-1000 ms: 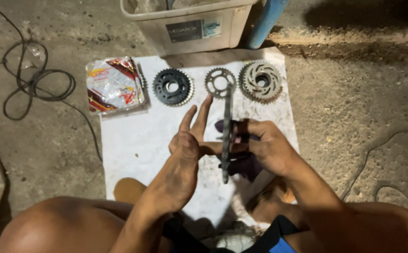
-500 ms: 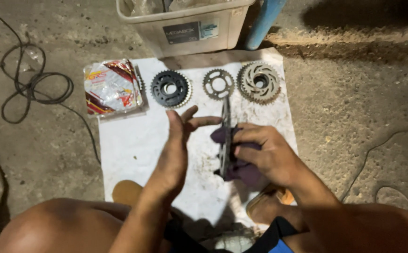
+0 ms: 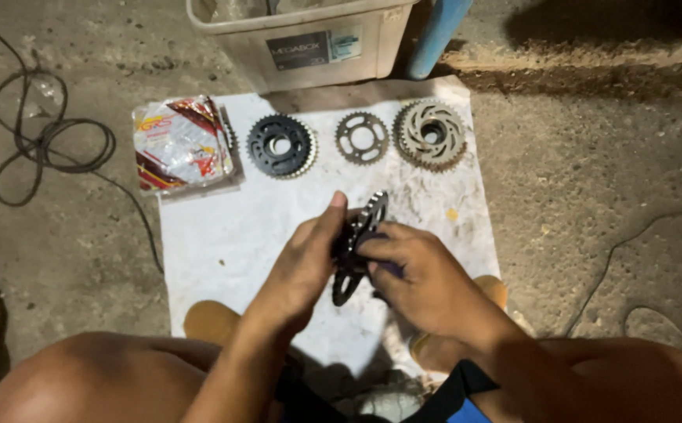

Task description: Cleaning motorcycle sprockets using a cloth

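Left hand [image 3: 303, 270]: palm turned inward, fingers straight and together, pointing up and away, pressed flat beside the right fingers.
Right hand [image 3: 423, 276]: knuckles up, fingers curled in a closed grip, thumb tucked toward the left palm.
Forearms: both angled inward, converging.

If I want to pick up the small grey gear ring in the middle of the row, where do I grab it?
Probably come from above and pinch the small grey sprocket through its big centre hole and over its outer toothed edge. It lies flat on the white sheet, so there is no edge to get under, and gaps separate it from both neighbours.
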